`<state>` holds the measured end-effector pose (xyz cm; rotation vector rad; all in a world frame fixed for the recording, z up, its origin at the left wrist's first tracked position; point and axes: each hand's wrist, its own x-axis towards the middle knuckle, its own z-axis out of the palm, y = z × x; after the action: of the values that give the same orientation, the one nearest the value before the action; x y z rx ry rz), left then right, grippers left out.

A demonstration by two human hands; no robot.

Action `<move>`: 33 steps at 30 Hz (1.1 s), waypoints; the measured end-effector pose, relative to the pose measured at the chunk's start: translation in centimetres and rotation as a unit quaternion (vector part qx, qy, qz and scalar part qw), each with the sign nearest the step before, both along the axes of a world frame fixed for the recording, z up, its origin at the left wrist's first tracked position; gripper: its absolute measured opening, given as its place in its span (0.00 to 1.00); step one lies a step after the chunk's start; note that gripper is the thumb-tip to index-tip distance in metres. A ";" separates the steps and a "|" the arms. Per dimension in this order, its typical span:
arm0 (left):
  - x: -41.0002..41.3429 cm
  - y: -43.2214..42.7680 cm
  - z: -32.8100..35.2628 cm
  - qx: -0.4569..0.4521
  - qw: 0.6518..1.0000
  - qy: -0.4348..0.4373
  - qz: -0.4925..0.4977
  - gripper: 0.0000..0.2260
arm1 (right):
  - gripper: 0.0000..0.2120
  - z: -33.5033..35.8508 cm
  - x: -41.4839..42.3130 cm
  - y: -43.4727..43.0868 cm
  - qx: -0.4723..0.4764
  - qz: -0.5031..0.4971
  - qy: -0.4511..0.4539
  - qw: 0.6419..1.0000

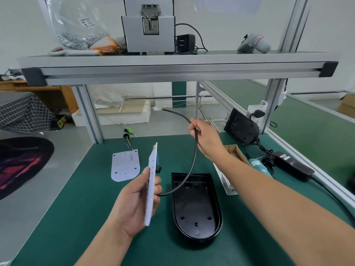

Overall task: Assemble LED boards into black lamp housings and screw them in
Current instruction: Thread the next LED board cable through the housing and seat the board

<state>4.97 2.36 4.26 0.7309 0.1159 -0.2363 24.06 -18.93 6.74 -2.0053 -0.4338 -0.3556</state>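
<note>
– Fingers [158, 186] of my left hand [132, 206]: curled round the long edge of an LED board [151, 189], thumb against its left face. Board held edge-on, nearly upright, clear of the mat.
– Right side?
– Right hand [206, 140] is higher and further out, fingertips [192, 127] pinching a black cable [194, 160]. The cable leaves the board's back face, arcs up through that pinch and ends at a white connector [156, 108] in the air beyond.
– Housing?
– One black lamp housing [196, 208] lies open side up on the green mat [76, 208], just right of the held board, apart from it. The cable crosses over its far end; contact cannot be told.
– Rest of the bench?
– Second LED board [125, 166] flat on the mat, left, coloured wires [127, 144] at its far end. Second housing [241, 129] leans by the frame post. Cardboard box [233, 152] of small brass-coloured parts, teal screwdriver [258, 167] partly behind my right forearm, black power adapter [294, 166] at the right edge.
</note>
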 end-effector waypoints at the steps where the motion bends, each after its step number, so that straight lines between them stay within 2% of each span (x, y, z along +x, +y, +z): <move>1: 0.1 0.3 0.0 -0.017 1.000 0.003 0.003 0.07 | 0.13 -0.2 0.1 -0.3 -0.005 -0.002 -0.008 1.000; 4: 0.0 1.8 -0.2 -0.051 0.999 -0.003 -0.014 0.05 | 0.14 -0.8 0.1 -2.3 -0.040 -0.066 -0.060 0.995; 6: -0.1 2.7 -0.1 -0.054 0.995 -0.034 -0.075 0.10 | 0.13 -0.7 -0.5 -4.0 -0.033 -0.114 -0.089 0.989; 8: -0.3 3.0 0.0 -0.042 0.987 -0.069 -0.142 0.12 | 0.08 -0.6 -1.2 -5.9 -0.010 -0.140 -0.085 0.986; 10: -0.4 2.7 0.0 -0.014 0.986 -0.070 -0.149 0.08 | 0.08 -0.3 -2.2 -7.3 -0.006 -0.161 -0.053 0.985; 14: 0.0 0.7 -0.5 -0.005 0.998 0.009 -0.064 0.06 | 0.09 0.6 -5.9 -7.8 0.148 -0.082 0.026 0.985; 18: 0.2 -0.7 -0.5 0.047 0.998 0.034 0.015 0.10 | 0.16 1.2 -10.1 -6.9 0.203 0.009 0.022 0.979; 23: 0.5 -1.0 -1.2 0.082 0.994 0.037 0.055 0.12 | 0.12 0.3 -14.6 -6.4 0.176 0.056 0.014 0.983; 28: 0.9 -1.1 -1.7 0.093 0.993 0.004 0.076 0.19 | 0.15 -1.9 -16.2 -6.8 0.048 0.088 0.031 0.994; 33: 0.9 -1.7 -2.2 0.134 0.989 -0.014 0.061 0.21 | 0.17 -2.6 -15.5 -7.2 -0.023 0.059 0.013 0.998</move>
<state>5.88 0.70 2.07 0.9916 0.1677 -0.0945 8.53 -26.18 4.11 -2.0156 -0.5464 -0.2478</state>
